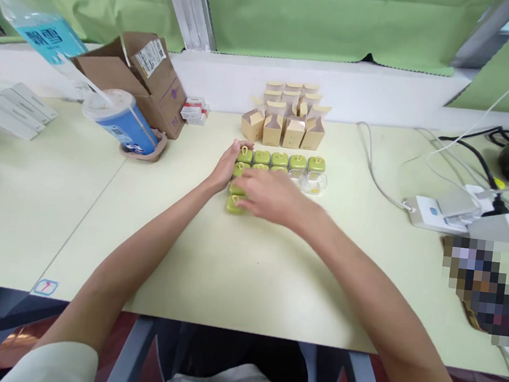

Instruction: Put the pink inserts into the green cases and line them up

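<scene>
Small square green cases (279, 159), each with a pale yellow loop on top, stand close together in rows in the middle of the table. My left hand (227, 164) lies along the left side of the group, its fingers stretched out toward the back corner and touching the outer cases. Over the front part of the group is my right hand (270, 196), slightly blurred. Its thumb and index finger curl around a green case (236, 188) in the left column and hide several others. Clear plastic cases (314, 183) sit at the right end of the second row.
Several opened beige cardboard boxes (293, 133) stand behind the green cases. To the left are a blue drink cup (126, 124), a brown carton (155, 91) and a tilted bottle (47, 32). Power strips (438, 213) with cables and a pixelated object (484, 291) are on the right.
</scene>
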### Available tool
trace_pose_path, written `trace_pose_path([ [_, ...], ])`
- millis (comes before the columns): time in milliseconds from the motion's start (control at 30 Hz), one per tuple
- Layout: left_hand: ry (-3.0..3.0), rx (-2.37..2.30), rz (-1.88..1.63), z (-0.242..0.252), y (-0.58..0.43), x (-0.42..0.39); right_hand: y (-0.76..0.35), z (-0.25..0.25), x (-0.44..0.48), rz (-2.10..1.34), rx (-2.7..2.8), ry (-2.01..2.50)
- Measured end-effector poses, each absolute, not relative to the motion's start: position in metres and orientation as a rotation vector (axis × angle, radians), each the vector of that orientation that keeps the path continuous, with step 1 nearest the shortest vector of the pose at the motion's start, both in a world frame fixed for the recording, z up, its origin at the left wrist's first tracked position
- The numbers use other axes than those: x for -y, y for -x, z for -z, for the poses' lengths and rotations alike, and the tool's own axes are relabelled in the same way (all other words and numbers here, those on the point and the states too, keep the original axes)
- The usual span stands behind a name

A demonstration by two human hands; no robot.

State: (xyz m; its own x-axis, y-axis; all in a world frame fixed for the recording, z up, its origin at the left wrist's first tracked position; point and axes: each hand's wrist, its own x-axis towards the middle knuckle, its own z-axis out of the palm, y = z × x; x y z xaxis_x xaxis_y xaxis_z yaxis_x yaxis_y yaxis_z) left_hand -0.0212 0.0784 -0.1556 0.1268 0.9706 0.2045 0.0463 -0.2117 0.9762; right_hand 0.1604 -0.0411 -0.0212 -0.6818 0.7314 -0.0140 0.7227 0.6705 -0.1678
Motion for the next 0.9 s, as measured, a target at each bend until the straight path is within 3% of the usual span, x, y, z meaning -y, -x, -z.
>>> trace_pose_path([
  [200,-1.496,-1.052,-1.229,0.154,0.022,-0.077,-0.131,0.054,0.045,-0.317,2.890,1.147],
  [433,-1.493,-1.062,-1.229,0.160,0.023,-0.080,-0.192,0.007,0.035,-0.553,2.610,1.253],
  [567,-1.498,-1.042,-1.211,0.160,0.023,-0.080,-0.248,-0.009,0.017,-0.388,2.333,1.486],
  [900,-1.467,-1.038,-1.206,0.158,0.022,-0.078,-0.260,0.023,-0.010,-0.335,2.358,1.726],
])
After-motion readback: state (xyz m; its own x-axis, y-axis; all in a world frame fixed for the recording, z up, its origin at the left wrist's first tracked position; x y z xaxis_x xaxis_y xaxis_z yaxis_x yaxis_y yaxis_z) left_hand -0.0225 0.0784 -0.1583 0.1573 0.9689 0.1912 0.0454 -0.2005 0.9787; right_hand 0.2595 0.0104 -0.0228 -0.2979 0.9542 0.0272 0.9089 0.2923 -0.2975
